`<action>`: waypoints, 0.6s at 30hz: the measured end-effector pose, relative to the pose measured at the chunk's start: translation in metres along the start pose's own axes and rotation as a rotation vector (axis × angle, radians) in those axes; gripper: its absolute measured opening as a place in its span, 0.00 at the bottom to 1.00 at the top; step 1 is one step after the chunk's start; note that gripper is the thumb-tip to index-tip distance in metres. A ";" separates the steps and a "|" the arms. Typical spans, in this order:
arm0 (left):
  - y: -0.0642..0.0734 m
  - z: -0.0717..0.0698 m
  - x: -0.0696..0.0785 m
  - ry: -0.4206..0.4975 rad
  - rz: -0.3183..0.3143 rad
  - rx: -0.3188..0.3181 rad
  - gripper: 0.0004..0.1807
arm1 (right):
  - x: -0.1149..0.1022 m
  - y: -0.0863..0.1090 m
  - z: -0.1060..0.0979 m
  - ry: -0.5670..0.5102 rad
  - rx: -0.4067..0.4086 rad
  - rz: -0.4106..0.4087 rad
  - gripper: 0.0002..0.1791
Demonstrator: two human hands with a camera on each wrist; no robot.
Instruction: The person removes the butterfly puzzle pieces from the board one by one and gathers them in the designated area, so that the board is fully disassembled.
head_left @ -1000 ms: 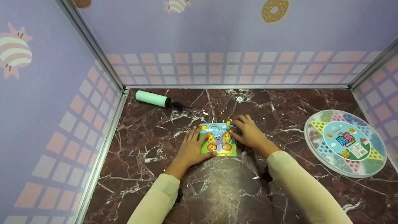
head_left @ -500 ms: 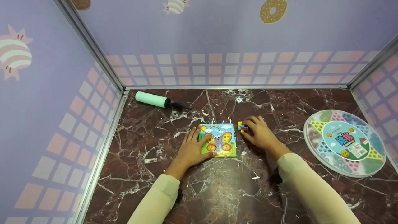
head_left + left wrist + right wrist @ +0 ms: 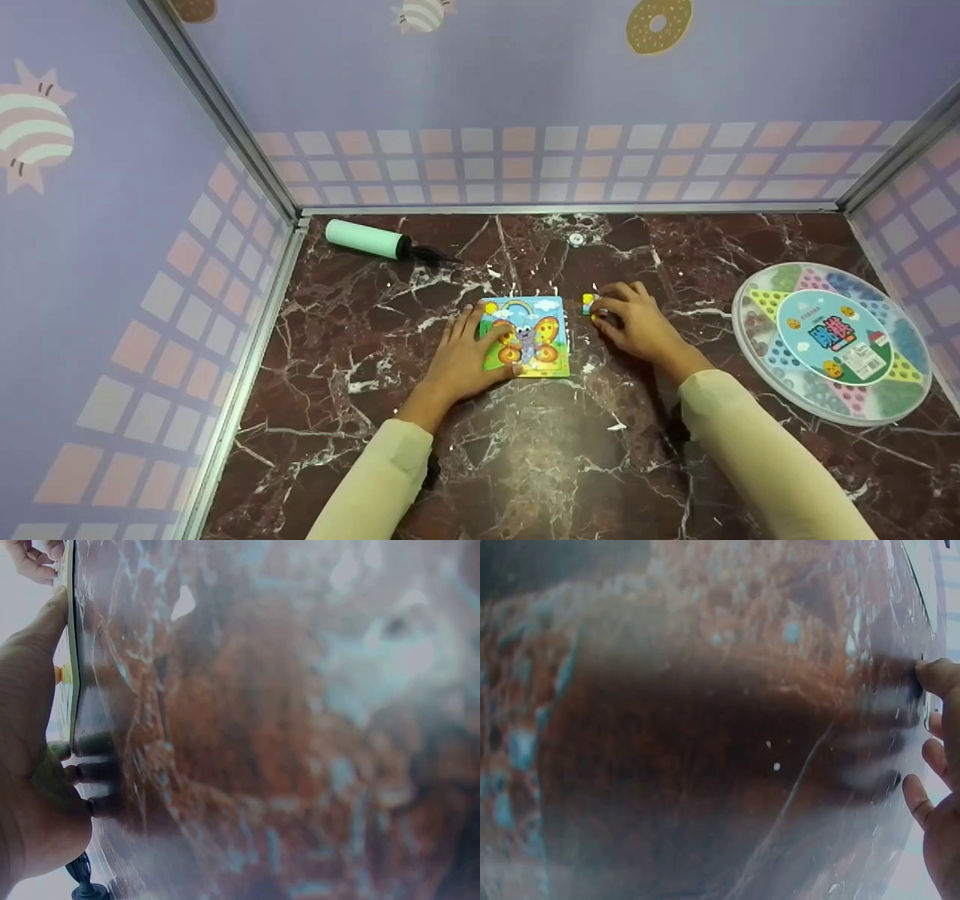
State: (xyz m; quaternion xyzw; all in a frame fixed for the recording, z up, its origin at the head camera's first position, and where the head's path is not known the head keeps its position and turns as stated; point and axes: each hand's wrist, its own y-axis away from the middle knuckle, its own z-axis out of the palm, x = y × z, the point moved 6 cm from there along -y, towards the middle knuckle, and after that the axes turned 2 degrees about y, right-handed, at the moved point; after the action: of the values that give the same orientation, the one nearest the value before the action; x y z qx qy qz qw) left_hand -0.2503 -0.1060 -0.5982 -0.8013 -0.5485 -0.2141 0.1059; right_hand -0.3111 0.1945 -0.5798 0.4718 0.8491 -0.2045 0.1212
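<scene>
A square jigsaw puzzle (image 3: pixel 546 360) with a butterfly under a rainbow lies on the table. My left hand (image 3: pixel 463 360) rests at its left side, fingers spread along the left edge and over the picture, thumb at the front edge. To the right of the puzzle, my right hand (image 3: pixel 637 324) pinches a small blue and yellow puzzle piece (image 3: pixel 588 303) low over the marble top, its right part hidden by fingers. In the left wrist view, the left thumb (image 3: pixel 49 619) lies along the puzzle's edge (image 3: pixel 73 652). The right wrist view shows the right hand (image 3: pixel 939 742) at the table surface.
A mint-green hand pump (image 3: pixel 366 238) with a black end lies at the back left. Beyond the puzzle is a small round white token (image 3: pixel 576 239). A round Chinese checkers set (image 3: pixel 757 352) sits at the right. Patterned panels (image 3: pixel 525 82) enclose the table.
My right hand has moved right, away from the puzzle's upper right corner, with the puzzle piece between its fingers. The left hand has stayed in place on the puzzle.
</scene>
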 end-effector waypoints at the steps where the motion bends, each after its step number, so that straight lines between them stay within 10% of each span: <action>1: 0.000 0.000 0.000 -0.001 0.000 -0.001 0.44 | 0.001 0.000 0.000 0.001 -0.001 0.001 0.10; 18: 0.000 -0.002 0.001 0.031 -0.008 -0.009 0.43 | 0.006 0.004 -0.001 -0.009 -0.019 0.022 0.10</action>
State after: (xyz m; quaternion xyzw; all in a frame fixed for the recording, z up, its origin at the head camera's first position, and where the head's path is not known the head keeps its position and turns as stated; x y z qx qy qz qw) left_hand -0.2507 -0.1056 -0.5959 -0.7961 -0.5492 -0.2292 0.1099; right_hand -0.3105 0.2018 -0.5820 0.4789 0.8453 -0.1972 0.1317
